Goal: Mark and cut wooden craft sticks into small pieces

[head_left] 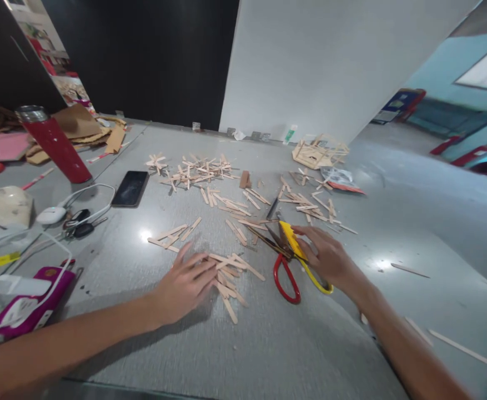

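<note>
Two hands point(187, 286) in play, dozens of sticks point(230, 311), one phone point(130, 189) at nine o'clock, one power strip point(21, 309) at eight!

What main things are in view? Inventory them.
Flat wooden craft sticks: many, pale tan, across grey tabletop
Openwork stick structure: one, pale tan, back right
Red-looped metal scissors: one, red, right of centre
Yellow plastic-handled tool: count unclear, yellow, near scissors
Rectangular smartphone: one, black, left of centre
Metal-capped cylindrical bottle: one, red, back left
Boxy plastic power strip: one, purple, front left
Cardboard sheets: several, brown, back left
Plastic packet: one, clear and orange, back right
Left hand: one, on sticks
Right hand: one, at yellow tool
</note>
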`<state>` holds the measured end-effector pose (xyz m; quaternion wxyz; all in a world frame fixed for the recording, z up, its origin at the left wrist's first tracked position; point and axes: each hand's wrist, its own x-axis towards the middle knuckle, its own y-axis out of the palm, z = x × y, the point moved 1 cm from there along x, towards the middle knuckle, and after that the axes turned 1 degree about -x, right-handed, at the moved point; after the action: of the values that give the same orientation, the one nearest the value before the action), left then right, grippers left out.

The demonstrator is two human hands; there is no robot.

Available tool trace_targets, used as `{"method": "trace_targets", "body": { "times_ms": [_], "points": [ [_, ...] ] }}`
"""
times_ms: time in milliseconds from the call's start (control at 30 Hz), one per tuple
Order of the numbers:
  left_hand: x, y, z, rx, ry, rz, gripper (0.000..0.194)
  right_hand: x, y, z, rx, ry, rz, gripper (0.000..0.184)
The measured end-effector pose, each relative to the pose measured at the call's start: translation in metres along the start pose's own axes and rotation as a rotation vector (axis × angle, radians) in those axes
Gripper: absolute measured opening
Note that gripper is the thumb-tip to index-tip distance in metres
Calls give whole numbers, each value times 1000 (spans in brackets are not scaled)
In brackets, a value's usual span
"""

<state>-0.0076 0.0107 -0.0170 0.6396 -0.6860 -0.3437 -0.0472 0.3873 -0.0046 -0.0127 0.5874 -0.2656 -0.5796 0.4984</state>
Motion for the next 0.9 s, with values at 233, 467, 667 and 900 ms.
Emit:
{"method": "trace_targets", "body": {
  "times_ms": [233,467,667,900],
  "points": [
    [-6,4,10,217,-186,-75,33,-4,-8,32,115,-222,129,30],
    [6,-16,-8,-164,115,88,25,-2,-7,59,207,-408,219,24],
    [4,-10,-9,-150,68,32,20,-1,-4,40,34,-336,141,27],
    [3,-6,2,37,-132,-64,22,-2,1,12,-74,-266,82,33]
  ]
}}
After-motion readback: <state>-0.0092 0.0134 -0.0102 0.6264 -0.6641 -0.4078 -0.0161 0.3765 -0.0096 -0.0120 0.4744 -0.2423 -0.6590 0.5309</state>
